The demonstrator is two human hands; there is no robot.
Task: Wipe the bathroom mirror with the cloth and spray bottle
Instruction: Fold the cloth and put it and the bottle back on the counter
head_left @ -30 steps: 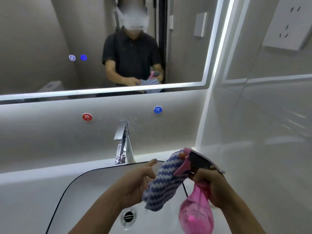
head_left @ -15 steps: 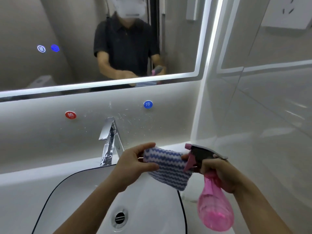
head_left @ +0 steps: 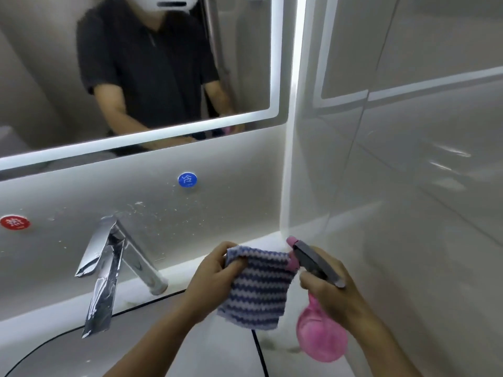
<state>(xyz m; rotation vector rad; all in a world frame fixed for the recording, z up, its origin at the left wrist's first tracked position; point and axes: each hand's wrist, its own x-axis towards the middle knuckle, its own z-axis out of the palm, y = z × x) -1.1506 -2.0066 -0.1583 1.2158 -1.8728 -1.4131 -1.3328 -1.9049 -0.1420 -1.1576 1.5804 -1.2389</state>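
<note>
A blue-and-white striped cloth (head_left: 258,288) hangs over the sink's right edge, pinched at its top left corner by my left hand (head_left: 215,273). My right hand (head_left: 329,292) grips the neck of a pink spray bottle (head_left: 321,336) with a grey trigger head, its nozzle touching the cloth's top right corner. The bottle hangs tilted below my hand. The lit-edged bathroom mirror (head_left: 253,63) fills the upper left and reflects a person in a dark shirt.
A chrome faucet (head_left: 109,265) stands left of my hands behind the white sink (head_left: 81,352) with a black rim. Red (head_left: 15,223) and blue (head_left: 187,180) round stickers sit on the speckled backsplash. A glossy white wall (head_left: 408,186) closes the right side.
The view has tilted down and to the right. Both hands rose toward the back ledge; my left hand shifted from holding the cloth's side to pinching its top corner, so the cloth hangs spread out.
</note>
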